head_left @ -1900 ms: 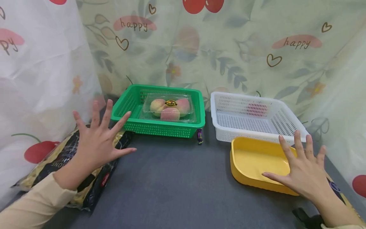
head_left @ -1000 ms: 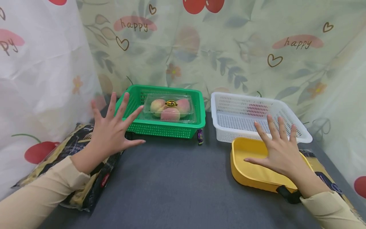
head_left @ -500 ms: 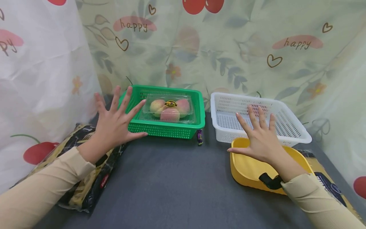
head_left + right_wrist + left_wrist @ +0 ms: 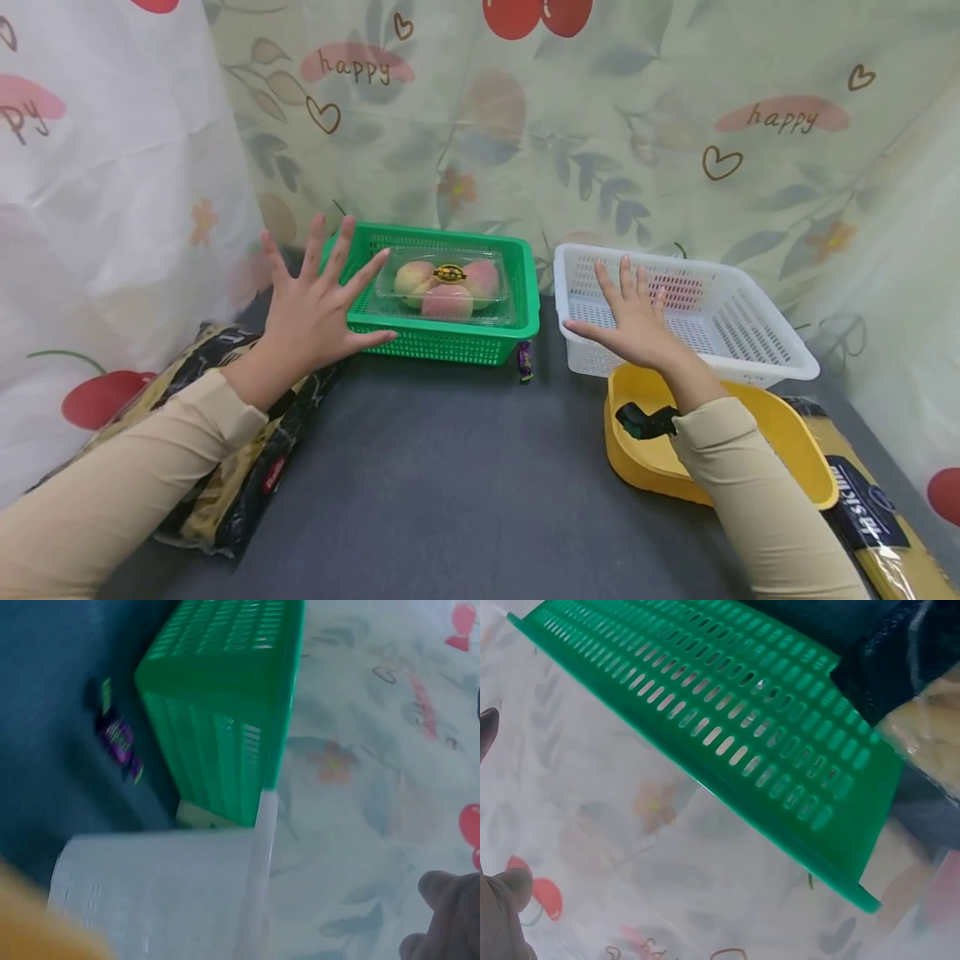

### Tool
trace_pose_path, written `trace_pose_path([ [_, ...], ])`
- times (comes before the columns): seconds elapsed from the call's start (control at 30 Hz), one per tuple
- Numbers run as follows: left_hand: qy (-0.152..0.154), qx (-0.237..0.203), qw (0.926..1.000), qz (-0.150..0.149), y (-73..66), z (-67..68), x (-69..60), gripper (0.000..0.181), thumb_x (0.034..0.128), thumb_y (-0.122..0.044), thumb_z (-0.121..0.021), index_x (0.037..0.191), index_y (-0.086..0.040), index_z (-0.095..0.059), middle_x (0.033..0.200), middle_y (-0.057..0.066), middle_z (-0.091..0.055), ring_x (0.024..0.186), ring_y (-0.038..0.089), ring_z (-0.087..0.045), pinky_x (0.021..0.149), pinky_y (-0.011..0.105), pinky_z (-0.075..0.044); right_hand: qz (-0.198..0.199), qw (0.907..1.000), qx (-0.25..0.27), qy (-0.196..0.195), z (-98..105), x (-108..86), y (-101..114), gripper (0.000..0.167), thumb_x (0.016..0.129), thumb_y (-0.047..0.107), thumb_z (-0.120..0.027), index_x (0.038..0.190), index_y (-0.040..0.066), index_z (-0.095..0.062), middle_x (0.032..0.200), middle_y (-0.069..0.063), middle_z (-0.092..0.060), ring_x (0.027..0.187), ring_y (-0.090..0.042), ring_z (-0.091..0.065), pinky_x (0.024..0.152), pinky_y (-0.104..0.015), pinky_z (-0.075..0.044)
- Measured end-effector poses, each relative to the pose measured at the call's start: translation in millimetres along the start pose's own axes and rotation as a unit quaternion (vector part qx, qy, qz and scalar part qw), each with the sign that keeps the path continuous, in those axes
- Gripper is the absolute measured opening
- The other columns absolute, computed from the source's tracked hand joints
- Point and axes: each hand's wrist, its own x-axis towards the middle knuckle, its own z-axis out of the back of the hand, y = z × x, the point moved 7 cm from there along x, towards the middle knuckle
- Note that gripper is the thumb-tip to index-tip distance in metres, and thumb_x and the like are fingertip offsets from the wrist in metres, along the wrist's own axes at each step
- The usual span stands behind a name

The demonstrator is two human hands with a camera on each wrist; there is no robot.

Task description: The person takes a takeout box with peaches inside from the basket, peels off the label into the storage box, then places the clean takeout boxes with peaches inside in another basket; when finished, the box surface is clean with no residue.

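In the head view my left hand [image 4: 311, 312] is held up with its fingers spread, in front of the left end of the green basket [image 4: 442, 350]. Spread too, my right hand [image 4: 633, 321] hovers before the white basket [image 4: 761, 371], its forearm above the yellow tray [image 4: 813, 479]. Both hands hold nothing. A clear box with several peaches [image 4: 447, 300] lies in the green basket. Between the baskets lies a small purple-wrapped candy [image 4: 524, 361], seen also in the right wrist view as a purple wrapper [image 4: 118, 739].
A black and gold bag [image 4: 217, 492] lies at the left, partly under my left arm. Another bag [image 4: 873, 508] lies right of the yellow tray. Patterned curtains [image 4: 480, 125] stand behind and at both sides of the grey table [image 4: 450, 475]. A black strap [image 4: 645, 421] is at my right wrist.
My right hand has moved left and away from me, from over the yellow tray to before the white basket. My left hand has shifted right and slightly forward. The baskets have stayed put.
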Motion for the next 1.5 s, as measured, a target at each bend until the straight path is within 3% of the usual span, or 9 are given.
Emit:
trace_pose_path([
  [0.2, 0.037, 0.002, 0.9988, 0.03, 2.5, -9.0, 9.9, 0.101, 0.0697, -0.085, -0.043, 0.15, -0.03, -0.016, 0.154, 0.009, 0.025, 0.139, 0.034, 0.026, 0.1, 0.074, 0.011, 0.005, 0.9968, 0.076, 0.021, -12, 23.9, 13, 0.093, 0.085, 0.07, -0.039, 0.148, 0.026, 0.013, 0.15, -0.003, 0.032, 0.138, -0.033, 0.029, 0.105, -0.064, 0.018],
  [0.27, 0.051, 0.001, 0.9978, 0.042, 4.2, -13.3, 13.9, 0.099, 0.0707, -0.08, -0.049, 0.15, -0.031, -0.015, 0.153, 0.009, 0.026, 0.138, 0.033, 0.029, 0.1, 0.074, 0.012, 0.009, 0.9939, 0.108, 0.023, -16, 31.0, 18, 0.091, 0.086, 0.069, -0.038, 0.148, 0.027, 0.013, 0.151, -0.002, 0.031, 0.138, -0.031, 0.03, 0.106, -0.064, 0.017],
  [0.4, 0.083, -0.008, 0.9942, 0.067, 8.5, -22.5, 23.0, 0.096, 0.0742, -0.081, -0.042, 0.15, -0.031, -0.011, 0.151, 0.008, 0.028, 0.135, 0.032, 0.033, 0.099, 0.073, 0.016, 0.015, 0.9815, 0.189, 0.024, -23, 42.9, 29, 0.083, 0.089, 0.064, -0.04, 0.147, 0.035, 0.012, 0.152, 0.002, 0.028, 0.14, -0.025, 0.027, 0.11, -0.061, 0.013],
  [0.6, 0.138, -0.069, 0.9807, 0.12, 12.9, -41.1, 35.4, 0.091, 0.0787, -0.08, -0.033, 0.15, -0.031, -0.007, 0.147, 0.007, 0.036, 0.133, 0.033, 0.036, 0.097, 0.073, 0.018, 0.026, 0.9415, 0.335, 0.025, -36, 59.3, 52, 0.076, 0.094, 0.047, -0.047, 0.148, 0.037, 0.004, 0.157, 0.007, 0.011, 0.145, -0.02, 0.01, 0.115, -0.057, -0.006],
  [0.87, 0.211, -0.13, 0.9547, 0.164, 16.8, -61.2, 47.3, 0.09, 0.08, -0.081, -0.026, 0.15, -0.03, -0.002, 0.148, 0.011, 0.034, 0.135, 0.038, 0.031, 0.098, 0.074, 0.016, -0.055, 0.9056, 0.418, -0.043, -60, 83.4, 52, 0.073, 0.093, 0.042, -0.052, 0.151, 0.024, -0.013, 0.159, -0.003, -0.002, 0.146, -0.024, -0.002, 0.117, -0.047, -0.014],
  [1.03, 0.261, -0.189, 0.9281, 0.187, 19.2, -73.8, 55.5, 0.097, 0.073, -0.088, -0.019, 0.149, -0.032, 0.005, 0.147, 0.013, 0.036, 0.133, 0.04, 0.034, 0.095, 0.074, 0.02, -0.102, 0.8808, 0.45, -0.105, -74, 90.7, 41, 0.065, 0.094, 0.034, -0.053, 0.149, 0.016, -0.023, 0.158, -0.007, -0.007, 0.145, -0.024, -0.008, 0.117, -0.041, -0.016],
  [1.17, 0.308, -0.238, 0.8972, 0.209, 18.6, -80.2, 63.6, 0.095, 0.0771, -0.084, -0.024, 0.148, -0.032, 0.01, 0.144, 0.013, 0.04, 0.131, 0.041, 0.037, 0.093, 0.075, 0.02, -0.143, 0.8638, 0.473, -0.097, -90, 91.2, 34, 0.057, 0.096, 0.016, -0.049, 0.148, 0.014, -0.025, 0.158, -0.004, -0.007, 0.145, -0.021, -0.009, 0.117, -0.035, -0.017],
  [1.3, 0.329, -0.277, 0.8732, 0.229, 18.8, -82.8, 72.9, 0.091, 0.0816, -0.078, -0.029, 0.148, -0.031, 0.011, 0.145, 0.014, 0.039, 0.13, 0.041, 0.038, 0.094, 0.075, 0.019, -0.148, 0.8485, 0.499, -0.098, -97, 91.8, 30, 0.056, 0.096, 0.006, -0.045, 0.148, 0.013, -0.026, 0.158, 0.001, -0.007, 0.145, -0.018, -0.007, 0.117, -0.033, -0.016],
  [1.5, 0.357, -0.325, 0.8404, 0.246, 24.0, -92.9, 81.5, 0.089, 0.0868, -0.07, -0.032, 0.149, -0.023, 0.011, 0.148, 0.019, 0.032, 0.131, 0.044, 0.033, 0.1, 0.074, 0.013, -0.132, 0.8482, 0.504, -0.096, -97, 93.8, 28, 0.055, 0.097, 0.008, -0.044, 0.148, 0.012, -0.025, 0.159, 0.003, -0.005, 0.146, -0.016, -0.003, 0.118, -0.033, -0.013],
])
